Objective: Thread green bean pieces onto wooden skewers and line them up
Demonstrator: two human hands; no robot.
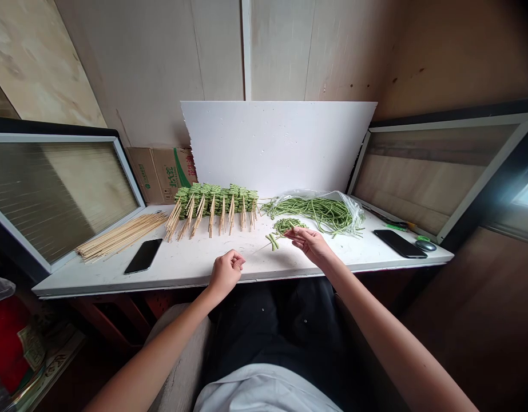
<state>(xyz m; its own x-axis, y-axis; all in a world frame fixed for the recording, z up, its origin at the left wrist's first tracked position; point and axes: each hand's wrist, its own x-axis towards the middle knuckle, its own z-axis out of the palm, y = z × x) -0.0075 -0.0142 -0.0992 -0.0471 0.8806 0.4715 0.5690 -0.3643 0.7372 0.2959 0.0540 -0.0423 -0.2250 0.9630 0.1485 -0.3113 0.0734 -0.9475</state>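
My left hand (227,272) is closed near the table's front edge, pinching a thin skewer (259,249) that points right. Two or so short green bean pieces (273,241) are at the skewer's far end. My right hand (307,242) is beside the small pile of cut bean pieces (288,225), its thumb and fingers pinched on what looks like a bean piece. Behind it, long green beans (317,212) lie in an open clear plastic bag (354,216). Stacked skewered beans (216,197) stand at the back left, their bare stick ends toward me.
Loose bamboo skewers (120,234) and a phone (143,256) lie on the left of the white table (182,266). Another phone (400,244) and a round grey object (425,245) are at right. A white board (281,146) stands behind, glass-paned frames at both sides.
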